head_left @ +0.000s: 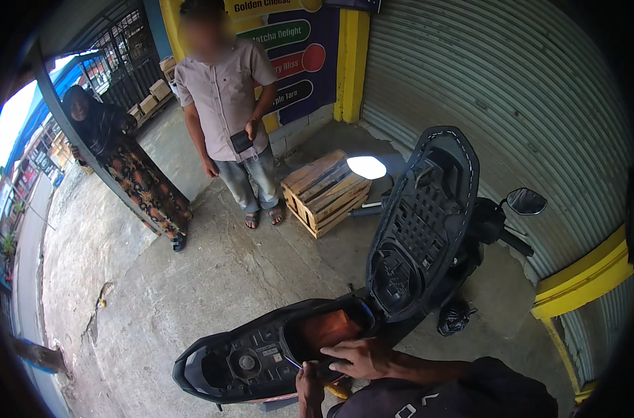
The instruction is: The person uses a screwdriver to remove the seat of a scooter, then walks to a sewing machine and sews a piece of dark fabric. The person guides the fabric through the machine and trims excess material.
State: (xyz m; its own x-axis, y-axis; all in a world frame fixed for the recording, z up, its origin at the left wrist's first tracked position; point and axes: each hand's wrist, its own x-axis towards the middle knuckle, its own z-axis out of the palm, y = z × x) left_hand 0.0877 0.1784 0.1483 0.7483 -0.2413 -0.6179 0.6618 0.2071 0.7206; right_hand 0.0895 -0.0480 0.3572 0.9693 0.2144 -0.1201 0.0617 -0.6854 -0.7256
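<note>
Below me stands a black motor scooter (247,348) with its seat (428,230) tipped up. Its storage compartment (299,334) lies open, with an orange-red thing (334,327) inside. My left hand (308,385) is closed at the near rim of the compartment. A thin, shiny rod (293,362) sticks out from its fingers toward the round fuel cap (247,362); its exact kind is unclear. Reaching in from the right, my right hand (362,358) has its fingers stretched out over the compartment's near edge, and I see nothing in it.
A wooden crate (324,191) sits beyond the scooter. Behind it a person (226,104) holds a dark wallet-like thing (242,142). Another person (132,167) stands by a slanting post (66,115). A roller shutter (498,83) and a black plastic bag (455,318) are at right.
</note>
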